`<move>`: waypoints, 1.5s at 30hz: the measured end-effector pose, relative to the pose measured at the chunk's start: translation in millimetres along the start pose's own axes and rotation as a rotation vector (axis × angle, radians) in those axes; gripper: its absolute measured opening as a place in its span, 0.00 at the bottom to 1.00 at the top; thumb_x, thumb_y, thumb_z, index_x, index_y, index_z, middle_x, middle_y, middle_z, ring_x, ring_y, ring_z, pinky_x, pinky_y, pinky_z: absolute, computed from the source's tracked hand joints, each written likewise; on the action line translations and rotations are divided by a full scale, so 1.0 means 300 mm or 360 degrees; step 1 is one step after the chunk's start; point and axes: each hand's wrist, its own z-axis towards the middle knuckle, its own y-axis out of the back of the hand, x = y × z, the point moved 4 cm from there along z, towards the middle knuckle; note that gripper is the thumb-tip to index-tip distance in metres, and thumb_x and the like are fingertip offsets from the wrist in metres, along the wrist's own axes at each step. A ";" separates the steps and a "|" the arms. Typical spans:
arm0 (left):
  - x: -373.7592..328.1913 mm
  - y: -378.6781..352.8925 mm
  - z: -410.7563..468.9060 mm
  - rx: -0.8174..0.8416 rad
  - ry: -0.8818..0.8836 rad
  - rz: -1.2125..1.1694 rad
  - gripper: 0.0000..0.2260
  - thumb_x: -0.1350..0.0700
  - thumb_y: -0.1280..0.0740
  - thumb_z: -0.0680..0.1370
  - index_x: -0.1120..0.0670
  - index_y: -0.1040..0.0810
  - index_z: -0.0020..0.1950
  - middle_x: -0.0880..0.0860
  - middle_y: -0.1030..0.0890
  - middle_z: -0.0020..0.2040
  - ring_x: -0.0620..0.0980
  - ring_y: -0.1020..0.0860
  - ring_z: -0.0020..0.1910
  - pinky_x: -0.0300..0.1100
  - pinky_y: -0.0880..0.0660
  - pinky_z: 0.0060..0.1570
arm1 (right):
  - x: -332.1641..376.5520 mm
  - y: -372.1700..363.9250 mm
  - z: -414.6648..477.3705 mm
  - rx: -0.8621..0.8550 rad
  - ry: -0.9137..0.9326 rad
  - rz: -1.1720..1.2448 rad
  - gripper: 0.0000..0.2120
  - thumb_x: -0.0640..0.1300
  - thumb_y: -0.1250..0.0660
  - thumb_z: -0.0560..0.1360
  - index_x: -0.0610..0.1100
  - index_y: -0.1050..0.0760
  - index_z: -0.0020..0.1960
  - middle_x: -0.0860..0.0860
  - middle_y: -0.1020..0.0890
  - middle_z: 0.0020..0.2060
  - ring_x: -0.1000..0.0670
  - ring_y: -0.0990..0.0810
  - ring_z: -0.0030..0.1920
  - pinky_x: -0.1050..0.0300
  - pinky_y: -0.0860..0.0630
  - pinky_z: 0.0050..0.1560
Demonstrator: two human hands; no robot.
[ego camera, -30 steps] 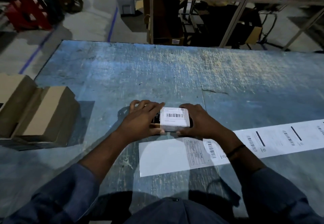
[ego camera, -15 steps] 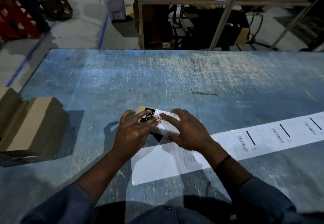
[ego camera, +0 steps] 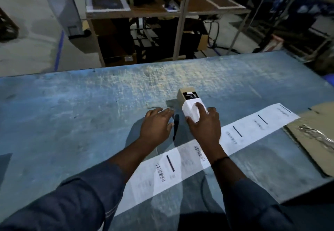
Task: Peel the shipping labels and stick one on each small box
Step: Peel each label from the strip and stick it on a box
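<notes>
A small tan box (ego camera: 188,97) with a black printed patch and a white shipping label wrapped over its near end is in my right hand (ego camera: 205,124), just above the worn blue table (ego camera: 72,108). My thumb and fingers grip the box's labelled end. My left hand (ego camera: 157,124) hovers palm down beside it to the left, fingers spread, holding nothing. A long white strip of shipping labels (ego camera: 238,133) with barcodes runs diagonally across the table under my right forearm, from the near middle toward the far right.
A flattened cardboard sheet (ego camera: 314,133) with crumpled clear tape lies at the table's right edge. Beyond the far table edge stand a metal-framed shelf rack (ego camera: 182,14) with trays and boxes, and a grey upright unit (ego camera: 61,8) on the concrete floor.
My view has swung right, so the cardboard boxes at the left are out of sight. My left hand has let go of the box; my right hand has carried it right and farther away.
</notes>
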 end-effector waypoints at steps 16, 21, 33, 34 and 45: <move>0.026 0.065 -0.074 -0.0064 0.0181 -0.0004 0.23 0.47 0.34 0.78 0.47 0.23 0.74 0.51 0.20 0.71 0.57 0.25 0.71 0.51 0.35 0.69 | 0.187 -0.039 -0.074 -0.0116 0.0346 -0.0128 0.29 0.56 0.31 0.74 0.45 0.27 0.71 0.37 0.29 0.72 0.33 0.33 0.70 0.35 0.36 0.68; 0.261 0.272 -0.404 -0.0216 0.0512 0.0088 0.21 0.48 0.33 0.80 0.44 0.24 0.74 0.47 0.21 0.71 0.55 0.27 0.72 0.50 0.38 0.71 | 0.533 -0.147 -0.231 0.0111 0.0710 0.0224 0.23 0.54 0.31 0.75 0.47 0.23 0.67 0.43 0.29 0.72 0.35 0.35 0.72 0.35 0.34 0.68; 0.561 0.743 -1.266 -0.0905 0.1107 0.0463 0.15 0.52 0.30 0.80 0.48 0.18 0.66 0.46 0.17 0.64 0.53 0.24 0.65 0.50 0.28 0.62 | 1.403 -0.263 -0.688 0.0628 0.1396 0.0897 0.22 0.57 0.36 0.76 0.48 0.24 0.66 0.47 0.26 0.66 0.41 0.32 0.69 0.45 0.30 0.66; 0.577 0.767 -1.307 -0.0947 0.1144 0.0474 0.15 0.52 0.30 0.80 0.47 0.18 0.66 0.44 0.17 0.64 0.52 0.25 0.65 0.50 0.28 0.62 | 1.464 -0.271 -0.701 0.0649 0.1379 0.0966 0.21 0.56 0.36 0.77 0.48 0.24 0.66 0.47 0.25 0.64 0.41 0.31 0.68 0.45 0.30 0.66; 0.754 0.707 -1.436 -0.1031 0.1617 0.0101 0.24 0.53 0.25 0.77 0.50 0.26 0.71 0.52 0.30 0.70 0.56 0.25 0.65 0.53 0.23 0.61 | 1.771 -0.436 -0.710 0.1501 0.0821 0.1168 0.27 0.53 0.31 0.81 0.50 0.33 0.77 0.47 0.30 0.76 0.45 0.32 0.76 0.50 0.32 0.71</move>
